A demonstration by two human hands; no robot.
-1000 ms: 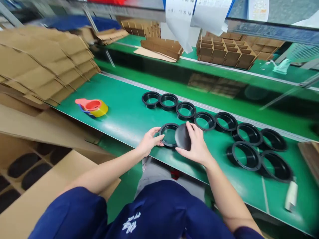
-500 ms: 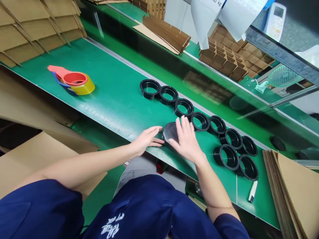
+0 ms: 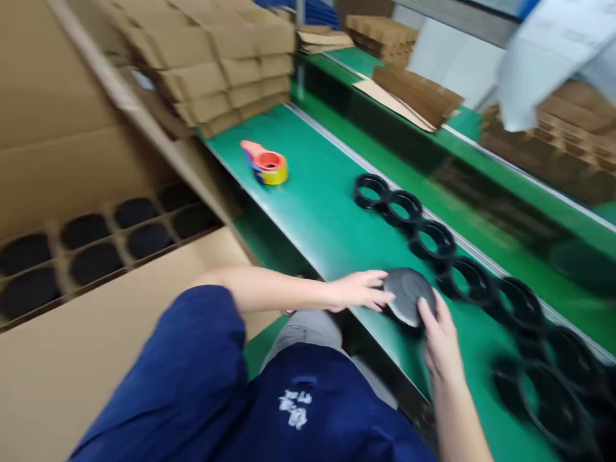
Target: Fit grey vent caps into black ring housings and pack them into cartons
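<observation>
A black round lid [image 3: 405, 298] with circular grooves on its top face lies in front of me near the bench's front edge. My right hand [image 3: 440, 330] grips its right side, thumb on top and fingers around the rim. On the other side my left hand [image 3: 360, 290] has its fingers stretched out and apart, with the tips against the left edge. Beyond the lid, several black rings [image 3: 434, 239] stand in a row along the back of the green bench [image 3: 327, 218]. More rings at the right are blurred.
A red and yellow tape dispenser [image 3: 269, 168] lies farther left on the bench. At my left is an open carton [image 3: 144, 282] with black round pieces in cardboard cells. Stacked cardboard dividers [image 3: 235, 58] stand at the far left end, and a raised shelf runs behind.
The view has swung left, bringing the carton into sight. My right hand has gone from lying flat over the lid to gripping its right side. My left hand stays at the left edge.
</observation>
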